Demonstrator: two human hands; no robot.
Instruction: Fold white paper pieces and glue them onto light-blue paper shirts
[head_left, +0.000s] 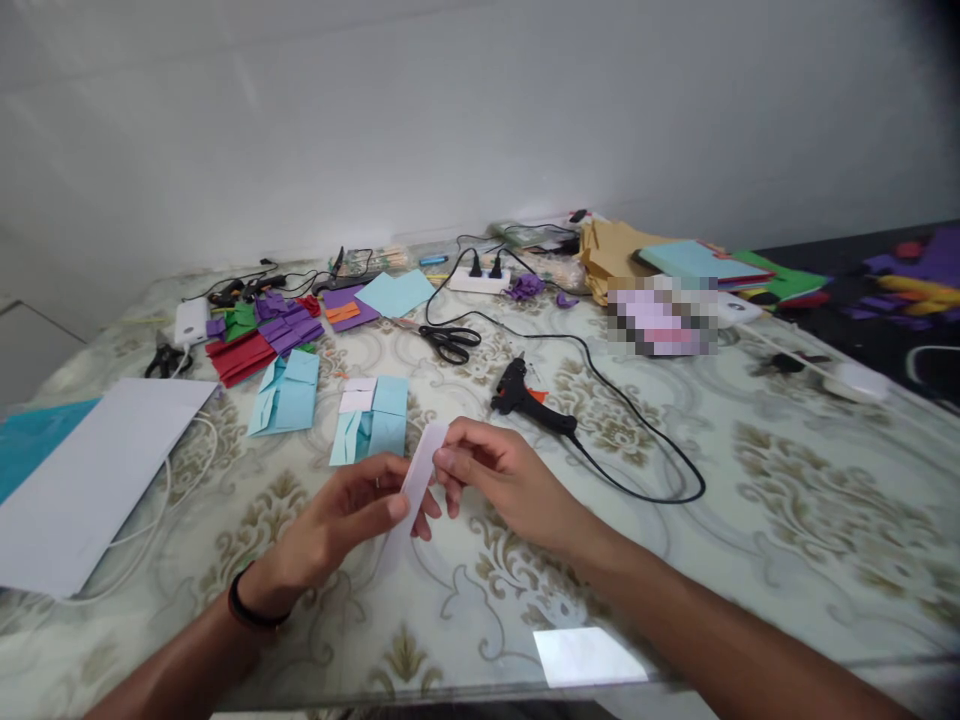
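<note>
A narrow strip of white paper (pixel 421 475) is held up above the table, tilted, between my two hands. My left hand (pixel 360 515) grips its left side, the thumb lying on the paper and the fingers behind it. My right hand (pixel 499 475) pinches the upper right edge between thumb and fingers. Just beyond the strip lie folded light blue papers (pixel 390 410), with a small white folded piece (pixel 358 395) on them. A second folded light blue stack (pixel 289 395) is to their left. The black glue gun (pixel 534 398) rests beyond my right hand.
Black scissors (pixel 448 344) lie near a white power strip (pixel 480 280). The glue gun's cable loops across the right. White sheets (pixel 105 480) and a white cable are at left. Purple folded papers (pixel 289 325), red folded papers (pixel 240 357) and a brown paper stack (pixel 615 255) sit farther back.
</note>
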